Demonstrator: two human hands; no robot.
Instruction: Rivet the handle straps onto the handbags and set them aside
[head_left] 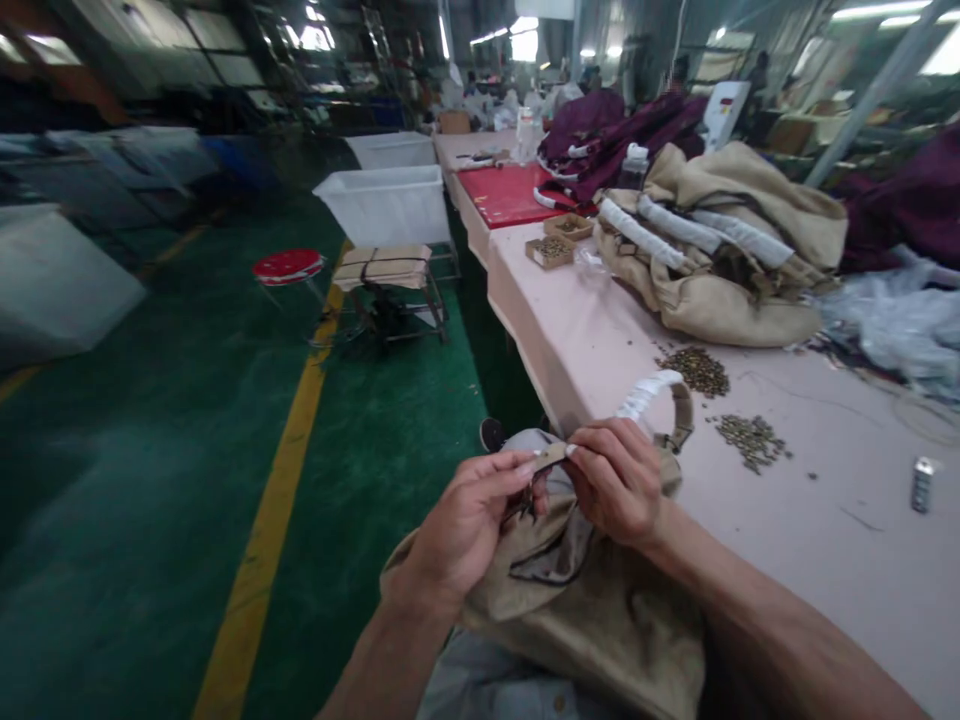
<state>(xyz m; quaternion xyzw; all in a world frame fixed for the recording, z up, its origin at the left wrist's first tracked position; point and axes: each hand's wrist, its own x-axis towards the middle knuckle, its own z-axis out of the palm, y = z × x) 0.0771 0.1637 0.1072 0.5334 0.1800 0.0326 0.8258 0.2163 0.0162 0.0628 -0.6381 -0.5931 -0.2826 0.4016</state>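
A tan fabric bag [600, 620] lies across my lap, with a dark-edged opening in its upper side. My left hand [472, 510] pinches one end of a short tan strap [551, 457] between thumb and fingers. At the strap's other end, my right hand [619, 475] grips with its fingertips, so the strap is stretched between both hands. Below it, a small dark metal part by the left fingers is too blurred to name. The bag's handle [682, 405], partly wrapped in white, rises behind my right hand onto the table edge.
Two piles of small metal pieces, one brownish [697, 372] and one greenish [752, 442], lie on the pink-covered table [825, 590]. Beyond are stacked tan bags [750, 290], small cardboard boxes [551, 252] and purple bags [600, 125]. A red stool [288, 266] and white bins [390, 205] stand left.
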